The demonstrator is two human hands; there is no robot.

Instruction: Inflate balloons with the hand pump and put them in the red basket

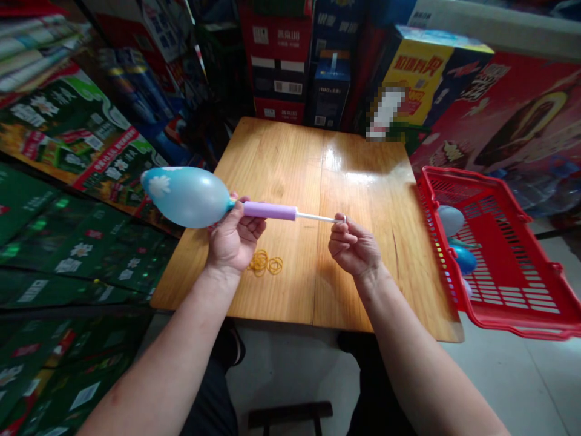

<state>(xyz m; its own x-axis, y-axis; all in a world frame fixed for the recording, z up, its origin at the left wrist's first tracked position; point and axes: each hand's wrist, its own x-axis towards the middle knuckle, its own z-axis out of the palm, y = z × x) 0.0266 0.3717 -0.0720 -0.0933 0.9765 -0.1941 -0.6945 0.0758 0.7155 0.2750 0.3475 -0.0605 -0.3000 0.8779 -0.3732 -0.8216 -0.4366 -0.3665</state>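
A light blue balloon (pixel 190 197) with a white flower print is inflated and points left, its neck on the end of a purple hand balloon pump (pixel 270 211). With thumb and fingers, my left hand (pixel 233 237) pinches the neck where it meets the pump, the other fingers curling beneath the barrel. At the right, my right hand (pixel 351 243) is closed on the handle end of the pump's white rod, which is drawn well out. Below my left hand, several yellow rubber bands (pixel 262 262) lie in a small heap on the wooden table (pixel 290 297).
A red plastic basket (pixel 512 266) stands right of the table, with a pale balloon (pixel 451 220) and a blue balloon (pixel 463 259) inside. Stacked green cartons (pixel 82 254) crowd the left, and boxes (pixel 281 60) line the far edge. A dark stool (pixel 290 413) is below.
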